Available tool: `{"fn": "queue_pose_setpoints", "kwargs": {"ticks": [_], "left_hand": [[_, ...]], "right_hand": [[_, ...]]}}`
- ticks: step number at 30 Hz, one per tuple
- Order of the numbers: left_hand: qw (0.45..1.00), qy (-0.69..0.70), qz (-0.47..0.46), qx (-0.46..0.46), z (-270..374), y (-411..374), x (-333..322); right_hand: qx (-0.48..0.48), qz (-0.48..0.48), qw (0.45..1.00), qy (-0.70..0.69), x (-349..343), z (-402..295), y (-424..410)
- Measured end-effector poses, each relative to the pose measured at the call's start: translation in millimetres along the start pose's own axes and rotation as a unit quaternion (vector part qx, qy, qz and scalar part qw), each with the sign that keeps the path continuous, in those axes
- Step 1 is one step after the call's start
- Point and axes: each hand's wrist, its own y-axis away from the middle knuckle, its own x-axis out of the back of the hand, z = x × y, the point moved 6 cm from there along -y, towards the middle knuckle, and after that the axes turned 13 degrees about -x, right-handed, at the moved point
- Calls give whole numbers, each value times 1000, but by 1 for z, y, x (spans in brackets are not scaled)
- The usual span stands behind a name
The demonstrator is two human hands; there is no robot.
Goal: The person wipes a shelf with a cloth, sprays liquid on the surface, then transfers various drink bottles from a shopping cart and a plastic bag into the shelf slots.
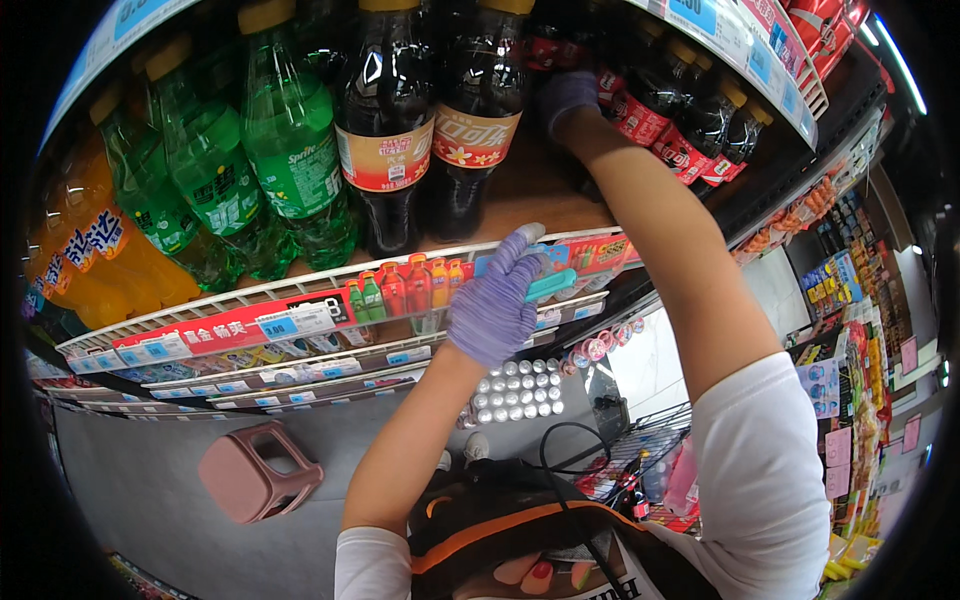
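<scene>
My left hand [495,304], in a purple glove, grips a turquoise plastic tool [553,285] at the front rail of a drinks shelf [300,281]. What kind of tool it is cannot be made out. One gloved finger points up over the wire rail. My right hand [568,99], also purple-gloved, reaches deep into the shelf beside red-labelled Coca-Cola bottles [641,120]. Shadow and the wrist hide its fingers, so any hold is unclear. Two cola bottles with cream and orange labels [478,135] stand upright left of that hand.
Green Sprite bottles [292,165] and orange soda bottles [105,240] fill the shelf's left side. A pink plastic stool [259,472] stands on the grey floor. Packed cans [517,390] sit low by my feet. At lower right is a black wire basket [652,435] with goods.
</scene>
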Motion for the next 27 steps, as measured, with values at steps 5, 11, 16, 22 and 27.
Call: {"fn": "queue_pose_setpoints", "kwargs": {"ticks": [5, 11, 16, 22, 27], "left_hand": [[1000, 6, 14, -17, 2, 0, -2], [1000, -1, 17, -23, 1, 1, 0], [1000, 21, 3, -17, 2, 2, -8], [1000, 5, -15, -7, -3, 4, -3], [999, 26, -17, -16, -4, 4, -10]], "right_hand": [[-86, 170, 982, 7, 23, 38, -8], [-75, 214, 956, -187, 62, 84, -3], [-72, 195, 946, -248, 58, 127, 24], [-62, 187, 937, -290, 50, 142, 36], [-69, 188, 935, -292, 49, 158, 43]]}}
